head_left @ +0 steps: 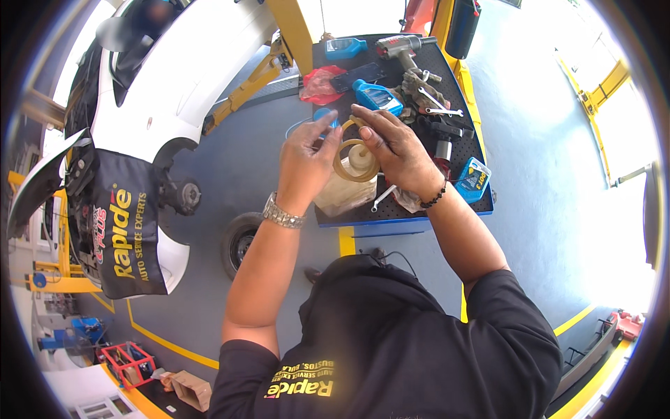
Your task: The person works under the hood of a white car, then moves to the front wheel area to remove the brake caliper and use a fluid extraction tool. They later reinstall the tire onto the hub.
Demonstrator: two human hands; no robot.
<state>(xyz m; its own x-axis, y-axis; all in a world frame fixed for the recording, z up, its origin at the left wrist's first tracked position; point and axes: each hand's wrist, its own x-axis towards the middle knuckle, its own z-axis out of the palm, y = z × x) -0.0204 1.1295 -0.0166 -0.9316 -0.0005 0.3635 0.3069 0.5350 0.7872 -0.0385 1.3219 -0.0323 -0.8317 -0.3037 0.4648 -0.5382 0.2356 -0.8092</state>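
Note:
My left hand, with a metal watch on its wrist, has its fingers and thumb closed around a small blue cap. A thin blue loop shows beside that cap. My right hand curves over a yellowish translucent coil, which looks like tubing; its thumb and fingers close at the coil's upper edge. Below the coil sits a cloudy plastic container with a pale round top. Just beyond my fingertips a blue bottle lies tilted on the dark perforated tabletop.
An impact wrench, another blue bottle, a red cloth, wrenches and a blue bottle at right crowd the table. At left stands a white car; a wheel lies on the floor.

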